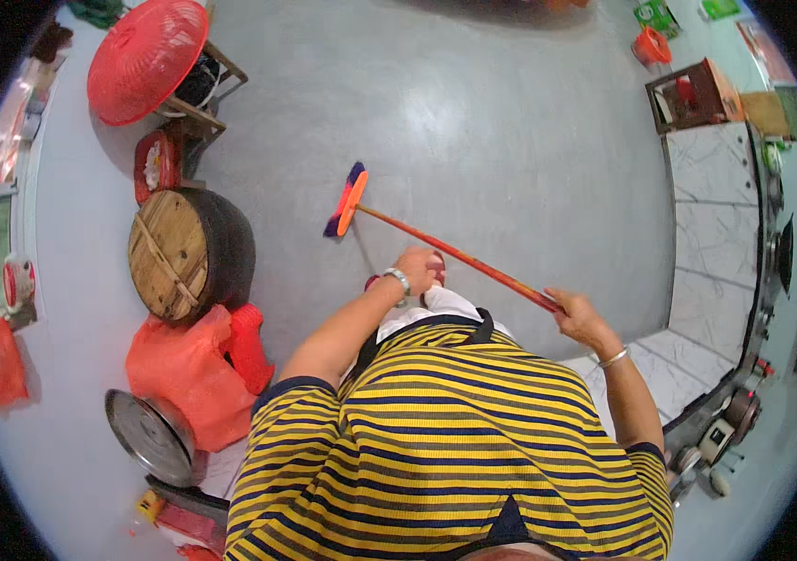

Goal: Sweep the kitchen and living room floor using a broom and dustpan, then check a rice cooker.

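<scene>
My right hand [580,319], with a bracelet at its wrist, grips the upper end of a broom's reddish handle [454,254]. The handle slants down to an orange broom head [353,203] with dark purple and pink bristles [343,210], at the grey floor [496,140]. In front of my waist is my left hand [417,271], wearing a bracelet at the wrist. Its fingers look curled just below the handle, apart from it in the picture; whether they hold anything is unclear. A reddish shoe [439,269] shows partly behind that hand.
Along the left wall stand a red plastic basket [149,59] on a wooden stand, a dark tub [230,252] with a wooden lid [168,254], red bags [184,379] and a metal lid [146,435]. A tiled counter [714,231] and a small wooden cabinet [693,98] border the right.
</scene>
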The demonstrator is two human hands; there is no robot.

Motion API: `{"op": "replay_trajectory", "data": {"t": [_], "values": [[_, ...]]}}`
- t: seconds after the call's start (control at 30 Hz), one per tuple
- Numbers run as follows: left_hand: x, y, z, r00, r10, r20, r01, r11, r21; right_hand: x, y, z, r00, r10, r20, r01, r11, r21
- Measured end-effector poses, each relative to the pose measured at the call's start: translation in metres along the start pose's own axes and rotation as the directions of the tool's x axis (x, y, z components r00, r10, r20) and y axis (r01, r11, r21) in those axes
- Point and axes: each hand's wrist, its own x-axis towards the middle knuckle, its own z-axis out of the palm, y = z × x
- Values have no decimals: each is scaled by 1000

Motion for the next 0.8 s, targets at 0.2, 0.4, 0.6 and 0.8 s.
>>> {"op": "replay_trajectory", "data": {"t": [0.2,0.4,0.6,0.8], "values": [[-82,-91,-3,961,-243,135,259,958,-121,-43,48,100,968,247,46,-221,924,-311],[-166,-166,4,825,-544,153,550,835,2,-205,30,163,953,300,-41,-294,949,112],[-224,-208,20,776,-601,189,606,794,36,-240,17,204,854,521,6,-518,848,112],[-220,-213,26,759,-646,82,651,749,-121,-73,26,229,885,459,-80,-455,888,65]]}}
